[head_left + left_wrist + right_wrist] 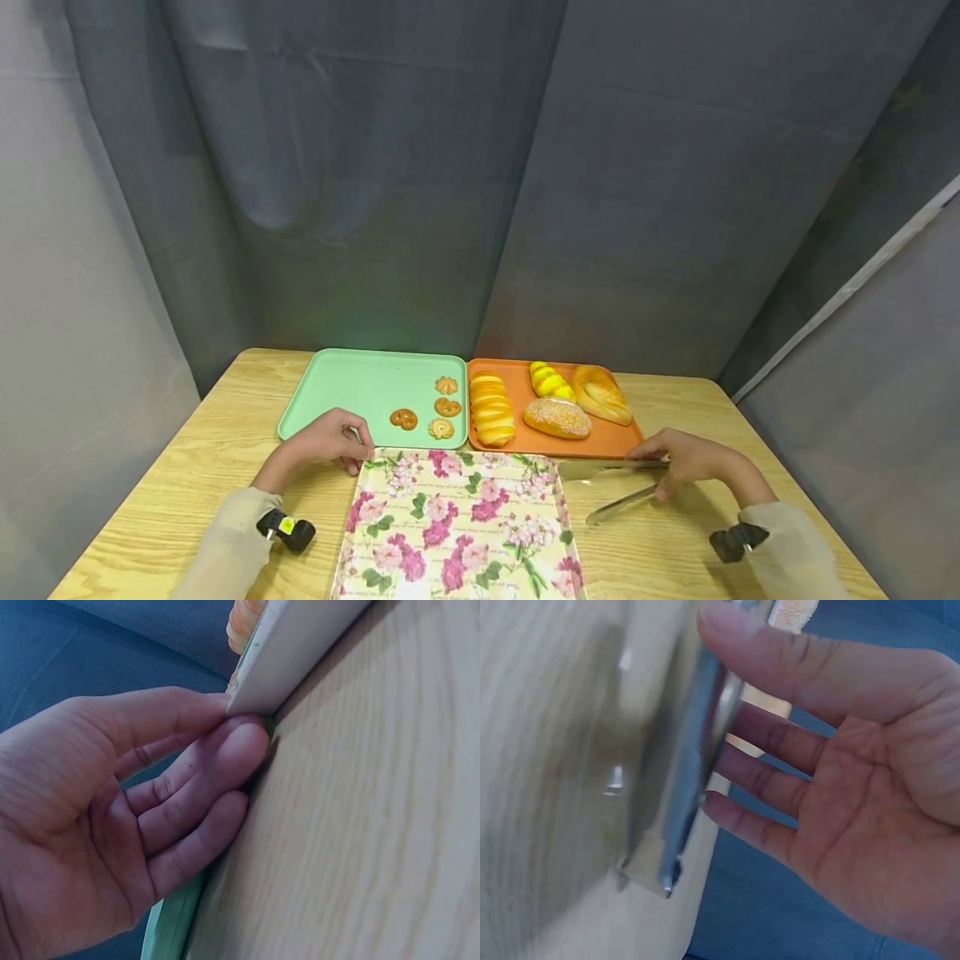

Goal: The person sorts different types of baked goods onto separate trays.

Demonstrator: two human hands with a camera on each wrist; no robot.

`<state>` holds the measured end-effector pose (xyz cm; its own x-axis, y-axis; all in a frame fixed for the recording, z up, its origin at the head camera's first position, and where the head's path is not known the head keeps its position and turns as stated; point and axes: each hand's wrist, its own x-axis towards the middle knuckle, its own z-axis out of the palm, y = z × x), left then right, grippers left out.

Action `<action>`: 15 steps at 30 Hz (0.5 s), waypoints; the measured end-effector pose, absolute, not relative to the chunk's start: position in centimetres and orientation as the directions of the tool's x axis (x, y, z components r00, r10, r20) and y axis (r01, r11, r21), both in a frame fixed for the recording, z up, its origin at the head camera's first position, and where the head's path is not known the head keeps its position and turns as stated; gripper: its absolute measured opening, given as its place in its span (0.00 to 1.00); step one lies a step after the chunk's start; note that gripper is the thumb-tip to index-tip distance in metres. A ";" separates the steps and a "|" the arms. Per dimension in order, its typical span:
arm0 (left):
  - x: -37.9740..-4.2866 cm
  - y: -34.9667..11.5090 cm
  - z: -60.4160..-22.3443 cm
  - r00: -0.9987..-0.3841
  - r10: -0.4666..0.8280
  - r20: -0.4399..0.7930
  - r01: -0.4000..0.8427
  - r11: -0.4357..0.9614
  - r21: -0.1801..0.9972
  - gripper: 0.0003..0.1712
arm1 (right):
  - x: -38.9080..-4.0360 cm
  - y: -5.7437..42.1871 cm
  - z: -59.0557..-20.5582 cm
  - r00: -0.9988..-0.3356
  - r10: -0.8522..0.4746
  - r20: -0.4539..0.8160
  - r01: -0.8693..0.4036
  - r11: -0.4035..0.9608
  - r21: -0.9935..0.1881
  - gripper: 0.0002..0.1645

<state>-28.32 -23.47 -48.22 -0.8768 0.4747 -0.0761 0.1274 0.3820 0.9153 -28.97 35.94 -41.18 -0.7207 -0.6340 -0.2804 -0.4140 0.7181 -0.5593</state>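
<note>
A floral tray with pink blossoms on cream lies at the front middle of the table. At its far left corner my left hand pinches the edge; the left wrist view has the thumb and curled fingers at the pale tray corner. My right hand holds metal tongs just right of the tray, their two arms spread apart and tips pointing left. In the right wrist view the thumb lies on one side of the tongs and the fingertips on the other. Nothing is between the tips.
Behind the floral tray, a green tray carries several small cookies and pretzels. Beside it an orange tray holds a long striped loaf, a yellow bread, a seeded bun and a round bread. Grey curtains surround the table.
</note>
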 end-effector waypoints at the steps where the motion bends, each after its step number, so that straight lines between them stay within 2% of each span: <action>1: -28.3 -23.4 -48.2 -0.877 0.474 -0.077 0.129 0.387 0.913 0.08 | -29.0 36.0 -41.0 -0.716 -0.640 -0.279 -0.419 0.714 -0.561 0.39; 6: -28.2 -23.2 -47.5 -0.884 0.460 -0.079 0.162 0.460 0.873 0.07 | -29.3 35.3 -39.8 -0.702 -0.673 -0.232 -0.446 0.670 -0.594 0.35; 10: -28.1 -23.0 -46.7 -0.901 0.428 -0.074 0.202 0.564 0.800 0.09 | -29.6 32.9 -38.3 -0.738 -0.661 -0.134 -0.494 0.665 -0.560 0.30; 15: -28.6 -22.0 -44.8 -0.927 0.375 -0.008 0.261 0.662 0.702 0.11 | -30.5 27.7 -36.7 -0.794 -0.607 0.034 -0.540 0.678 -0.499 0.25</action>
<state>-28.57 -22.00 -44.82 -0.9272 0.3745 -0.0080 0.2615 0.6623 0.7021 -30.54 27.68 -36.67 -0.7939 -0.6072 0.0336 -0.5398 0.6782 -0.4986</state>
